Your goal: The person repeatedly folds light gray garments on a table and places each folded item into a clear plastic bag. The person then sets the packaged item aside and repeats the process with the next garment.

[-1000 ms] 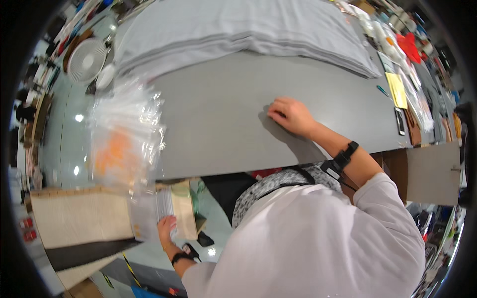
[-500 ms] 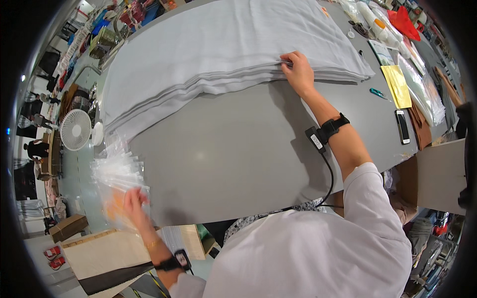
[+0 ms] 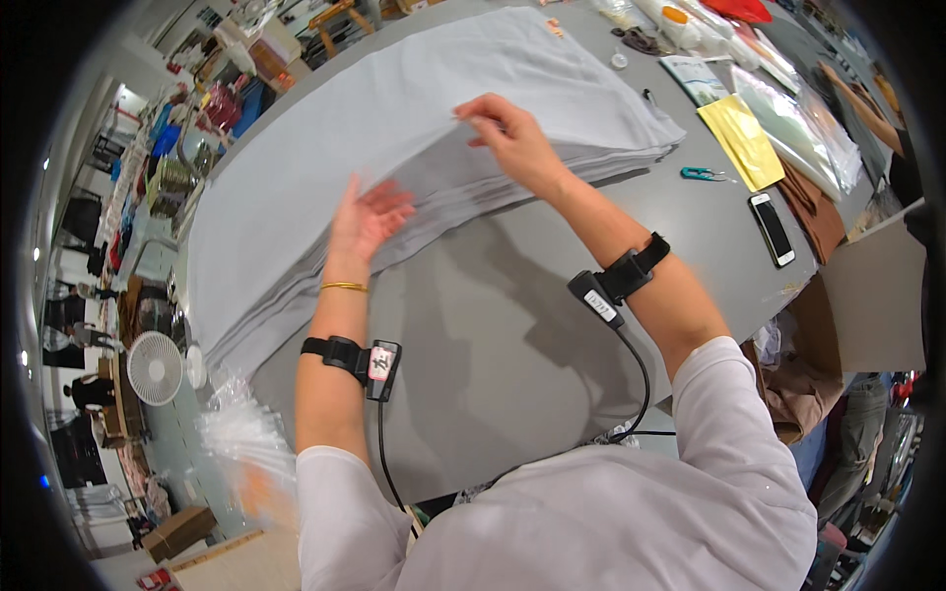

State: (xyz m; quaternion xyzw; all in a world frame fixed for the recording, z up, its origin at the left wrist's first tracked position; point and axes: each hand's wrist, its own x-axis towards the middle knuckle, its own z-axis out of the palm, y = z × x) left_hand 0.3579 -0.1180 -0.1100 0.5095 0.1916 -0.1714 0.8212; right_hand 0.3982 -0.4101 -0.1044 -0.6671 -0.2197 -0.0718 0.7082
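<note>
Pinching cloth [image 3: 296, 172] lying eight-to-two o'clock, my right hand [image 3: 510, 144] sits at twelve, my open left hand [image 3: 367, 219] at ten.

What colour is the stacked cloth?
The cloth is plain light grey, best seen in the head view.

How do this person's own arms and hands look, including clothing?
The left hand and right hand are ungloved. The short sleeves are white. Each forearm carries a black strap with a labelled black box and black cable. A thin gold-coloured bracelet circles the left wrist.
</note>
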